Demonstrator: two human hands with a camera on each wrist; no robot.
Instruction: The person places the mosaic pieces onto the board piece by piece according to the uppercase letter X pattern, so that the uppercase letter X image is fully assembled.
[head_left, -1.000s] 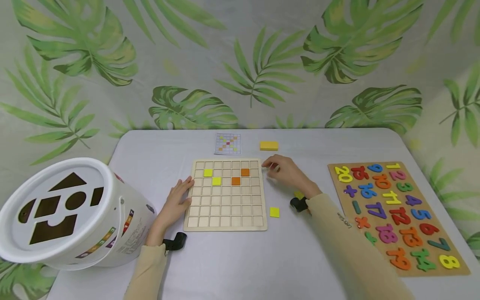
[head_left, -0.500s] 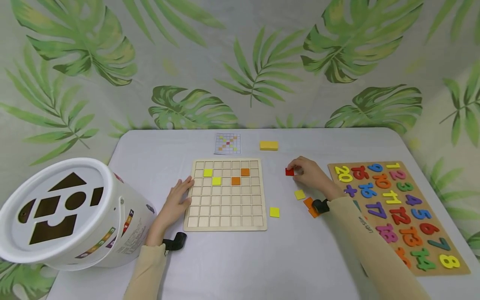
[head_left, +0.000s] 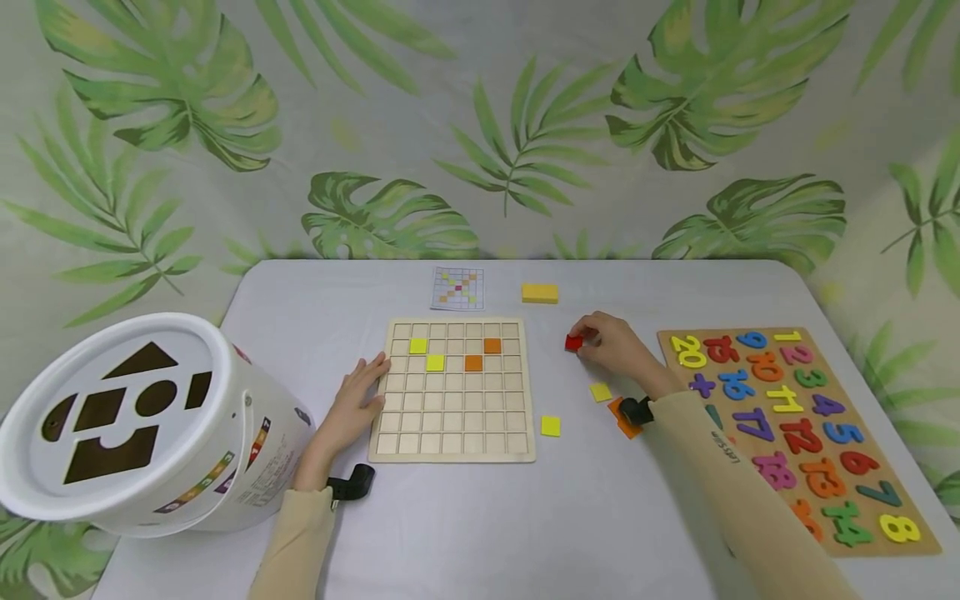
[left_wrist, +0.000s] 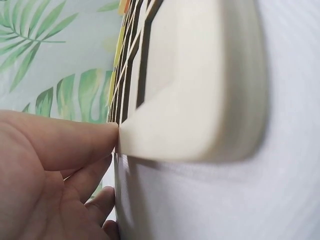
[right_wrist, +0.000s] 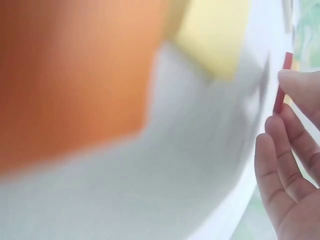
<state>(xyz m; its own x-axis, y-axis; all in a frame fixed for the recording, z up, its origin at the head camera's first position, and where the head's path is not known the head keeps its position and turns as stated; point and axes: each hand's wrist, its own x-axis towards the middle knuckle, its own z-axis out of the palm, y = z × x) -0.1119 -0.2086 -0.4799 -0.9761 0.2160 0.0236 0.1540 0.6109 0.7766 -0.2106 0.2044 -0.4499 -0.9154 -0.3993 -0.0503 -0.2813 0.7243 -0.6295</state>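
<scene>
Right of the wooden grid board (head_left: 453, 425), my right hand (head_left: 618, 346) pinches a red square tile (head_left: 573, 342) between thumb and fingers. The right wrist view shows the red tile (right_wrist: 283, 82) edge-on under the thumb. My left hand (head_left: 348, 408) rests against the board's left edge, fingers extended. In the left wrist view its thumb (left_wrist: 80, 142) touches the board's side (left_wrist: 175, 135). Two yellow tiles (head_left: 435, 362) and two orange tiles (head_left: 473, 363) sit in cells of the board's upper rows.
Yellow tiles (head_left: 551, 426) and orange tiles (head_left: 628, 428) lie right of the board. Behind it are a pattern card (head_left: 457, 288) and a yellow block (head_left: 540, 293). A white bucket with a shape-hole lid (head_left: 255, 458) stands left, a number board (head_left: 813, 433) right.
My right hand went from the board's upper right edge rightward to the red tile and pinched it, then shifted slightly left with it. The left hand stayed in place.
</scene>
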